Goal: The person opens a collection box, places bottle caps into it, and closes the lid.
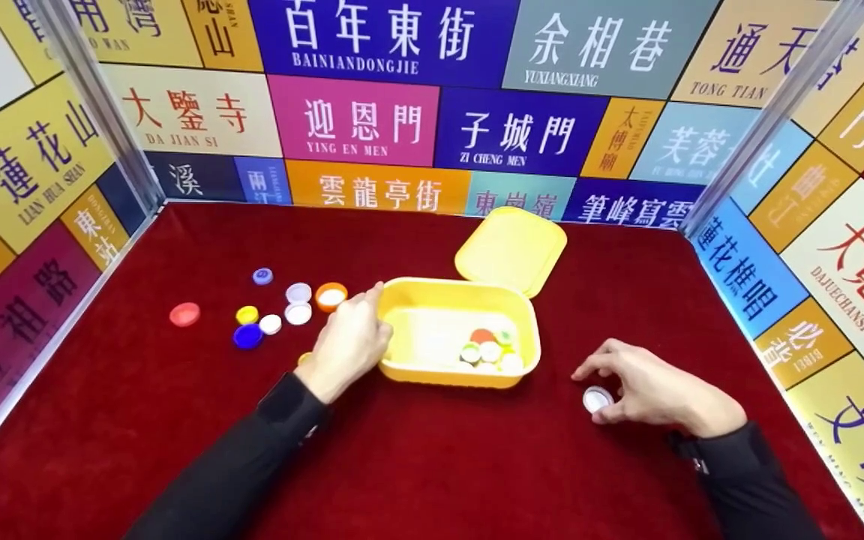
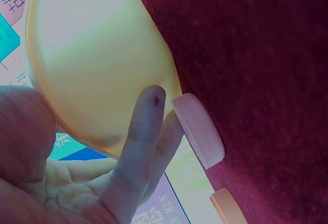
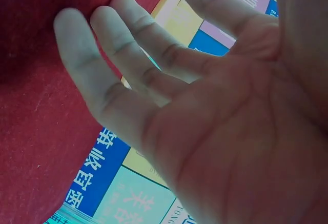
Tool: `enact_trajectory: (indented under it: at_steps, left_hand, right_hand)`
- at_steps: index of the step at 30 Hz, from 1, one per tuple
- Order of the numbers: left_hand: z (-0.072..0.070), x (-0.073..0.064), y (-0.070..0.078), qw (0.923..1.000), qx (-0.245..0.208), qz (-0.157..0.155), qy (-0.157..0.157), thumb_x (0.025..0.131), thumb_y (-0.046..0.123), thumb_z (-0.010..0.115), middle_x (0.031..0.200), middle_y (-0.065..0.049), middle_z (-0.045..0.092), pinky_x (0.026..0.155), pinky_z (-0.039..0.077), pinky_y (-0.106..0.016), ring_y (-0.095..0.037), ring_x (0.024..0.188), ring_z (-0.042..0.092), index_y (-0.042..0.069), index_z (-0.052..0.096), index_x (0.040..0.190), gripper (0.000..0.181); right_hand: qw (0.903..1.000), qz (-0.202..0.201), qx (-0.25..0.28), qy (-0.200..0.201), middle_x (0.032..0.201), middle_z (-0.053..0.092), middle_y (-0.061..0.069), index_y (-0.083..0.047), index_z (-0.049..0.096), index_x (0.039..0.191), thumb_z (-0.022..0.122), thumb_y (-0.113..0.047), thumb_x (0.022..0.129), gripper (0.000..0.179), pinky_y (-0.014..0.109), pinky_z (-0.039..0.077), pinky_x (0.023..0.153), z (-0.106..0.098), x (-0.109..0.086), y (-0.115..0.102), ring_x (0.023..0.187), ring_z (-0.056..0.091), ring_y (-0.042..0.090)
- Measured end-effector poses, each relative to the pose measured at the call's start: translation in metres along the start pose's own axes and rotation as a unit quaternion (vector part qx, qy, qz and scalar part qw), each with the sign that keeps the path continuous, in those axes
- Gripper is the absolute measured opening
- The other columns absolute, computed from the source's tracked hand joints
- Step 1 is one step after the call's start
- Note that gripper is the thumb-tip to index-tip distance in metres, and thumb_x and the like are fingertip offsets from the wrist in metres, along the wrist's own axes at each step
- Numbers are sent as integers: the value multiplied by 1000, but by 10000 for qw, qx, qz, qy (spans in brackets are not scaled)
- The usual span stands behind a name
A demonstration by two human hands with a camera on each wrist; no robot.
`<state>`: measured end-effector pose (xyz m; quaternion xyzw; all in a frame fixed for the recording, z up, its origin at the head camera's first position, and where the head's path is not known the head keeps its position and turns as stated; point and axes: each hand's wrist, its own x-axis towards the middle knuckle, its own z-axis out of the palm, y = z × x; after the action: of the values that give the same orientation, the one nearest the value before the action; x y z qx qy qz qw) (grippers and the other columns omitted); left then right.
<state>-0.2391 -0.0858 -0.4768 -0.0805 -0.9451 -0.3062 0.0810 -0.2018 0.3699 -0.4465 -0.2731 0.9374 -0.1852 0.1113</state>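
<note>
My left hand (image 1: 353, 337) grips the left end of a yellow plastic box (image 1: 454, 381). In the left wrist view, fingertips (image 2: 154, 95) lie against the box's outer wall (image 2: 102, 90), right beside a pale bottle cap (image 2: 201, 131). Several caps, such as a white one (image 1: 490, 351) and a red one (image 1: 481, 336), lie at the right end inside the box. To the right, my right hand (image 1: 649, 386) hovers low over the cloth, thumb and fingers spread around a white cap (image 1: 597, 400). The right wrist view shows its fingers (image 3: 115, 34) loosely extended; that cap is hidden there.
Left of the box lie loose caps: red (image 1: 184, 314), dark blue (image 1: 247, 336), yellow (image 1: 247, 315), orange (image 1: 332, 297) and several more. The yellow lid (image 1: 511, 247) rests behind the box. Printed panels (image 1: 357, 120) with metal corner posts enclose the red cloth table (image 1: 432, 465).
</note>
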Motion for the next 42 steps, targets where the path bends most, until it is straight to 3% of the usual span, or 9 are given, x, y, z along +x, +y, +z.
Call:
enact_trajectory:
  at_steps: [11, 26, 31, 36, 42]
  left_hand:
    - [0, -1, -1, 10000, -19, 11, 13, 106, 6, 71, 152, -28, 74, 103, 71, -53, -40, 123, 83, -1, 54, 172, 68]
    - [-1, -1, 0, 10000, 22, 22, 28, 106, 8, 72, 148, -27, 75, 100, 72, -54, -40, 118, 83, -1, 54, 171, 69]
    - [0, -1, 0, 10000, 17, 38, 27, 106, 8, 72, 150, -28, 74, 102, 72, -55, -40, 120, 83, -1, 54, 171, 68]
    - [0, -1, 0, 10000, 12, -4, 0, 106, 9, 72, 153, -28, 73, 104, 71, -55, -40, 123, 82, -1, 54, 172, 68]
    - [1, -1, -1, 10000, 26, 68, 47, 106, 8, 71, 147, -29, 75, 100, 72, -55, -41, 118, 83, -2, 55, 170, 67]
  right_hand:
    - [9996, -285, 36, -52, 103, 74, 0, -23, 86, 108, 99, -5, 81, 35, 24, 59, 78, 3, 3, -2, 91, 70, 14]
    - [9987, -439, 219, 99, 108, 80, 0, -17, 91, 117, 93, -1, 87, 33, 28, 67, 81, 3, 6, -1, 95, 75, 18]
    - [9970, -586, 104, 491, 110, 82, 0, -12, 89, 122, 93, -2, 92, 32, 33, 71, 81, 2, 11, -4, 96, 77, 19]
    - [9932, -577, 30, 1014, 105, 83, -2, -13, 85, 117, 95, -3, 93, 28, 34, 72, 82, -3, 18, -14, 93, 79, 17]
    - [9758, -1093, -121, 1890, 105, 85, 3, -8, 87, 117, 97, -1, 91, 29, 36, 72, 81, -9, 32, -32, 89, 81, 17]
